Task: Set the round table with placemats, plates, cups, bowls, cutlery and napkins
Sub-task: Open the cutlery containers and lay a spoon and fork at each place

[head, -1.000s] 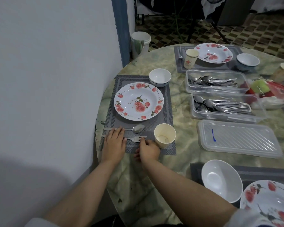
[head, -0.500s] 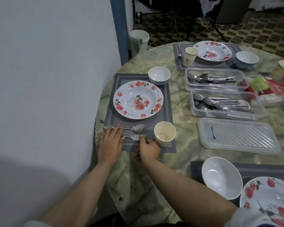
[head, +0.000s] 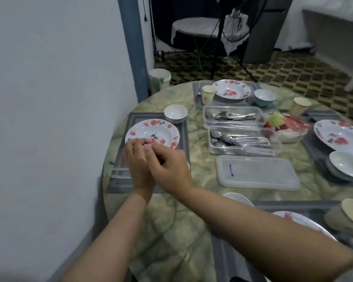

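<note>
Head view: both hands meet above the near end of a grey placemat (head: pixel 183 129) on the green marbled surface (head: pixel 196 180). The left hand (head: pixel 138 161) and right hand (head: pixel 169 167) touch, fingers curled inward against each other — whether they pinch anything I cannot tell. Just beyond the fingers lies a white plate (head: pixel 161 130) rimmed with red roses, partly hidden by the knuckles; past it, a small white bowl (head: pixel 175 113) stands at the mat's far corner. To the right of the fingers, well apart, two clear trays (head: pixel 232 117) hold steel cutlery — a flat clear lid (head: pixel 257 176) lies nearer.
</note>
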